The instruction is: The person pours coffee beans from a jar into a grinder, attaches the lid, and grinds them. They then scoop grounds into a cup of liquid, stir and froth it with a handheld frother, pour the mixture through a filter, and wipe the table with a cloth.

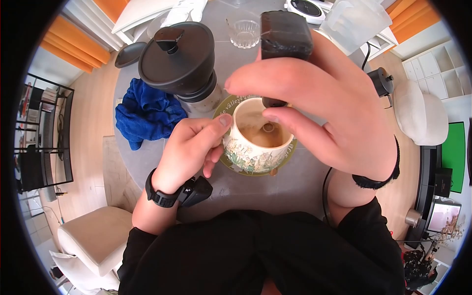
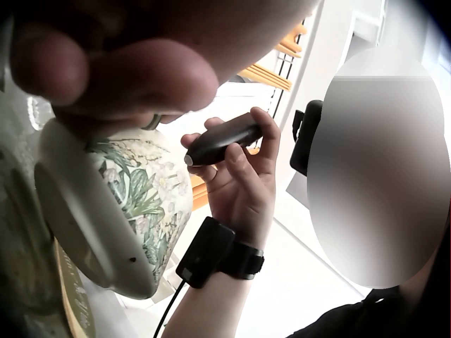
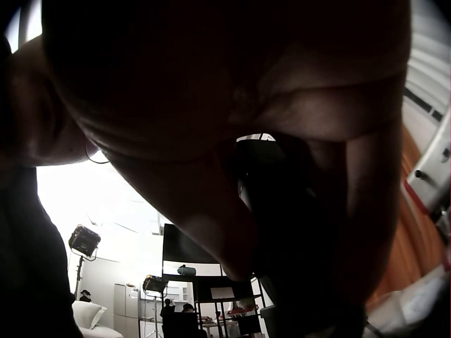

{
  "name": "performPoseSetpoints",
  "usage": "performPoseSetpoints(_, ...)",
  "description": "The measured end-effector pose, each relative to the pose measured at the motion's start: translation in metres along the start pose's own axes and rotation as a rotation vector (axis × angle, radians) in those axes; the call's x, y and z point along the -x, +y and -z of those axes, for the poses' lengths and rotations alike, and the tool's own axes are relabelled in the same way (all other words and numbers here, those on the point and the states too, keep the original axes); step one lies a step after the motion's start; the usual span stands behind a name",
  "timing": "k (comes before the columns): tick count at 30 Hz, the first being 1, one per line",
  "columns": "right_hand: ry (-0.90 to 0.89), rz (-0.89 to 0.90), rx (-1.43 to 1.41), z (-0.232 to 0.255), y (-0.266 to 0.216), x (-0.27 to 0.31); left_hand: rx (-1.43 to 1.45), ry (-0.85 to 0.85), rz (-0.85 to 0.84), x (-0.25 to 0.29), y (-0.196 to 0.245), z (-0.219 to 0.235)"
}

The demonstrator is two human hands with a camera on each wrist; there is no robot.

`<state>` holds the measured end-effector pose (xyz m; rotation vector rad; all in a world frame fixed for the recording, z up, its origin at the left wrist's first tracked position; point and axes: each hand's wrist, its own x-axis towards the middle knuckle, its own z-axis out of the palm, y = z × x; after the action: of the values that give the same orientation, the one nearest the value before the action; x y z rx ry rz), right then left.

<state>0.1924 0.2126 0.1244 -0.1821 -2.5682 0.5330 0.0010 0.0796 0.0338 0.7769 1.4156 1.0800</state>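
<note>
A cream cup with a floral pattern point(image 1: 255, 157) holds brown liquid with pale foam point(image 1: 250, 123); a small ring shape shows at the surface. My left hand point(image 1: 189, 147) grips the cup at its left side, thumb up by the rim. The left wrist view shows the cup's pale underside point(image 2: 91, 218), over a green plate with lettering point(image 1: 227, 109). Above the cup my right hand point(image 1: 344, 103) holds a black milk frother point(image 1: 286, 37), fingers and thumb curled round its body. Its lower part is mostly hidden by that hand in the head view.
A black-lidded coffee grinder point(image 1: 179, 64) stands left of the cup, beside a crumpled blue cloth point(image 1: 145, 113). Behind are a clear glass point(image 1: 244, 34), a white scale point(image 1: 306, 9) and a translucent container point(image 1: 351, 24). A black pot point(image 1: 380, 81) stands at the right.
</note>
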Motion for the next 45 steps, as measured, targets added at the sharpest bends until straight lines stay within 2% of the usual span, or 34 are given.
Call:
performPoseSetpoints(17,-0.004,0.034,-0.001,0.002,0.002,0.000,0.263,-0.151,0.137,-0.004,-0.003,0.001)
performPoseSetpoints(18,-0.004,0.034,-0.001,0.003,0.013,0.000,0.287,-0.169,0.143,-0.005,-0.004,0.002)
performPoseSetpoints(20,-0.051,0.355,0.202,0.006,0.046,0.000,0.311,-0.187,0.149,-0.007,-0.007,0.003)
performPoseSetpoints(21,-0.051,0.355,0.202,0.006,0.036,-0.001,0.319,-0.249,0.139,-0.009,-0.009,0.005)
performPoseSetpoints(23,0.016,0.209,0.071,0.006,0.010,-0.005,0.326,-0.311,0.128,-0.010,-0.012,0.005)
performPoseSetpoints(28,0.076,0.243,0.070,0.002,0.010,-0.006,0.211,-0.350,0.046,-0.011,-0.017,0.004)
performPoseSetpoints(32,0.113,0.246,0.072,0.002,0.006,-0.008,0.275,-0.369,0.026,-0.010,-0.022,-0.001)
performPoseSetpoints(35,0.043,0.257,0.102,0.008,0.005,-0.012,0.329,-0.453,-0.005,-0.014,-0.030,0.002)
performPoseSetpoints(37,0.042,0.245,0.087,0.008,0.004,-0.012,0.365,-0.567,-0.096,-0.020,-0.035,0.004)
performPoseSetpoints(39,0.041,0.233,0.071,0.008,0.003,-0.012,0.372,-0.571,-0.120,-0.020,-0.034,0.002)
performPoseSetpoints(45,0.040,0.264,-0.170,0.010,0.012,-0.009,0.374,-0.566,-0.208,-0.022,-0.032,-0.005)
